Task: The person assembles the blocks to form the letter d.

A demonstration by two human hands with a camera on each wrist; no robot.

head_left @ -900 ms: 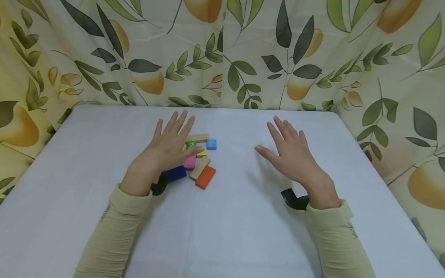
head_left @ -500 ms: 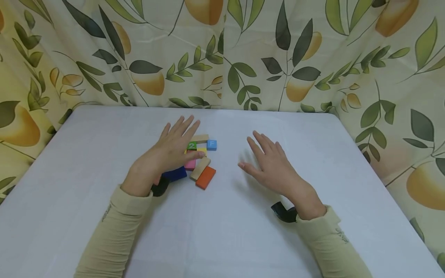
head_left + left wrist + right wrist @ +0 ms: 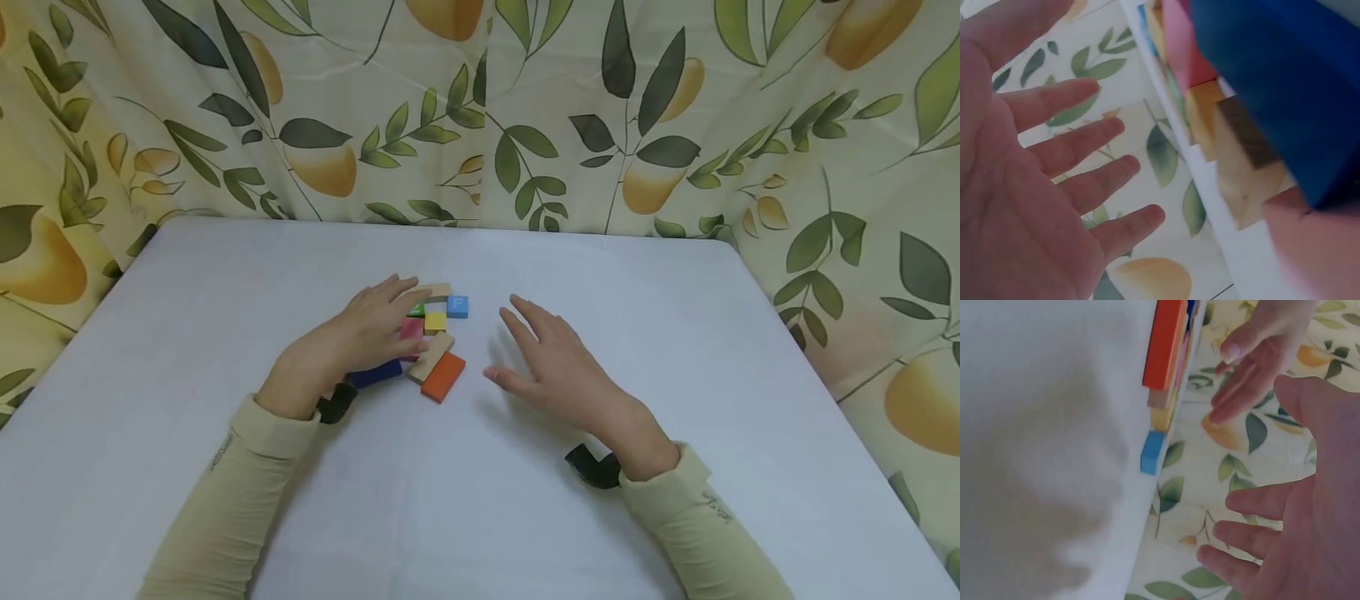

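Observation:
My left hand [image 3: 356,337] hovers over the left side of a cluster of wooden blocks, fingers spread and nothing in its grasp. Beneath and beside it lie a pink block [image 3: 411,330], a dark blue block [image 3: 377,374] and a green block [image 3: 417,309], partly hidden. To their right are a yellow block [image 3: 435,322], a plain wood block [image 3: 432,357] and an orange block [image 3: 443,377]. Right of the cluster, my right hand [image 3: 562,383] is held above the table with its fingers apart, holding nothing. In the left wrist view, a salmon-pink block [image 3: 1316,244] shows near the dark blue one.
A light blue block [image 3: 457,307] with a letter and another plain wood block [image 3: 437,292] lie at the cluster's far side. The white-covered table [image 3: 480,517] ends at a fruit-and-leaf patterned curtain [image 3: 525,108]. Black wrist mounts [image 3: 595,468] hang below the sleeves.
My right hand has moved left and slightly nearer me, toward the blocks. My left hand has dipped lower over the cluster, its fingers less stretched out. The blocks lie as before.

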